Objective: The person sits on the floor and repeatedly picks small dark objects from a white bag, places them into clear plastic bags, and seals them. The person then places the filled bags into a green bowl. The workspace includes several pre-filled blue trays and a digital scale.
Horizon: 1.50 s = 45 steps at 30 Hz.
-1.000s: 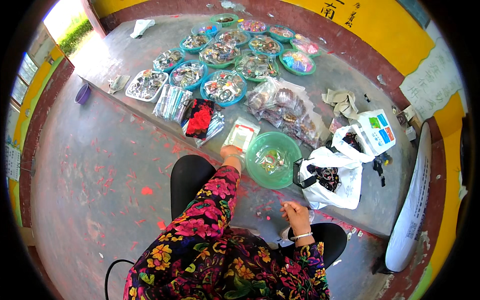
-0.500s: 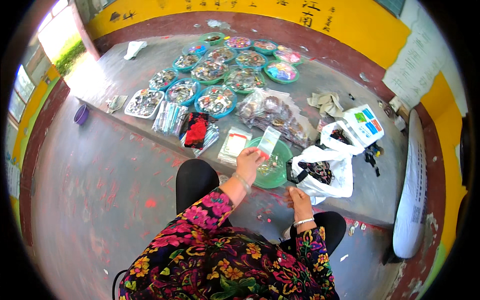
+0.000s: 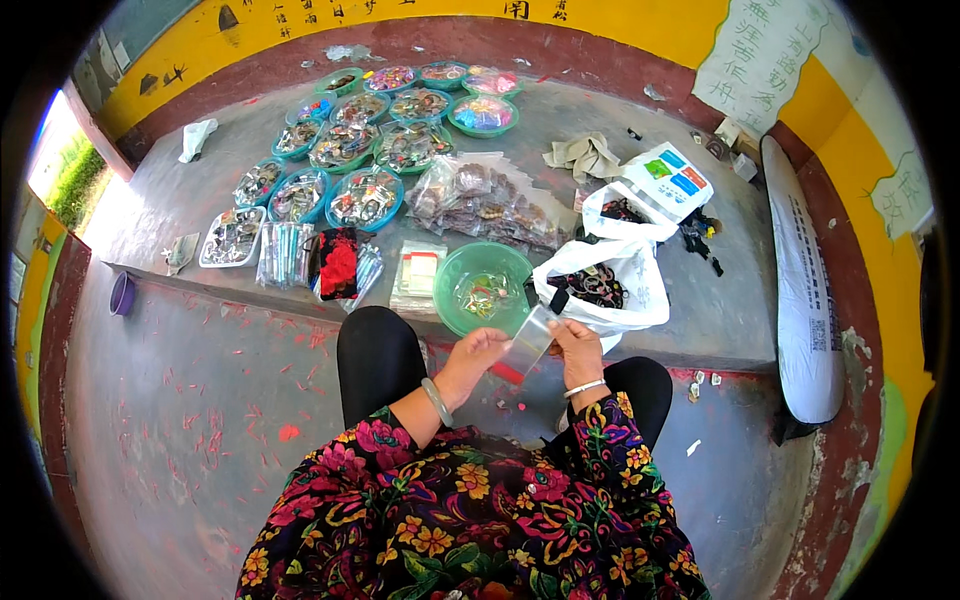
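Note:
A small clear plastic bag with a red strip at one end is stretched between my two hands above the near edge of the raised floor. My left hand pinches its left side. On the other side, the fingers of my right hand are closed on the bag's upper right edge. Just beyond is a green plastic basin with a few small colourful items at its bottom. A stack of flat clear bags lies left of the basin. To its right stands a white plastic bag full of dark small items.
Several round basins of packaged trinkets fill the back left. A heap of clear packets lies behind the green basin. Further left are a white tray and a red-and-black cloth. A purple bucket stands on the lower floor.
My left hand has brought the clear bag down toward me, away from over the basin. My right hand has risen and taken hold of its other side. The view has swung right.

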Each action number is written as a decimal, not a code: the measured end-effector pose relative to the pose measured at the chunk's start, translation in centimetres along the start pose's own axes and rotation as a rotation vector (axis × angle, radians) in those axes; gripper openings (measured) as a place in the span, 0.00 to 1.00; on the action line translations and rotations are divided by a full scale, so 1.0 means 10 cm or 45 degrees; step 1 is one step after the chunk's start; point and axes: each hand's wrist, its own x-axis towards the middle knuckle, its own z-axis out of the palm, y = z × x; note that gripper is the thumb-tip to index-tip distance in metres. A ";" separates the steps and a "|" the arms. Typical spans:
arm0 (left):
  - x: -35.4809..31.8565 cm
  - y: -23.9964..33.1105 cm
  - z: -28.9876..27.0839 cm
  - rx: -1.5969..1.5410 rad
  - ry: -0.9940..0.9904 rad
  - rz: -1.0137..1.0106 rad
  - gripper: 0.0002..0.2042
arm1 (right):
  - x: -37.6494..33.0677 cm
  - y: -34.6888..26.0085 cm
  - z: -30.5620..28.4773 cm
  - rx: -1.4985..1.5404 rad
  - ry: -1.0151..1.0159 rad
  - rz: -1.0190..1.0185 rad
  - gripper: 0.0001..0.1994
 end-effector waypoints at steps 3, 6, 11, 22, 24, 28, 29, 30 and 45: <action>0.10 -0.12 -0.04 0.042 -0.100 -0.094 0.11 | -0.06 0.06 0.07 -0.293 -0.147 0.012 0.08; 0.20 -0.33 -0.14 0.172 -0.099 -0.093 0.11 | -0.08 0.09 0.14 -0.371 -0.145 0.015 0.07; 0.23 -0.42 -0.12 0.078 -0.021 -0.036 0.09 | -0.07 0.16 0.13 -0.451 -0.049 -0.149 0.06; 0.22 -0.38 -0.07 -0.121 0.003 -0.109 0.09 | -0.09 0.18 0.12 -0.460 -0.053 -0.139 0.05; 0.21 -0.37 -0.06 -0.194 0.021 -0.130 0.10 | -0.09 0.19 0.13 -0.364 -0.015 -0.122 0.04; 0.21 -0.33 -0.06 -0.279 0.041 -0.163 0.10 | -0.11 0.16 0.15 -0.351 0.033 -0.237 0.04; 0.21 -0.34 -0.07 -0.306 0.039 -0.180 0.10 | -0.12 0.15 0.18 -0.372 0.052 -0.254 0.04; 0.20 -0.34 -0.08 -0.332 0.036 -0.198 0.10 | -0.14 0.14 0.20 -0.393 0.073 -0.272 0.05; 0.20 -0.30 -0.03 0.357 -0.311 -0.057 0.16 | -0.14 0.15 0.17 -0.615 0.048 -0.353 0.04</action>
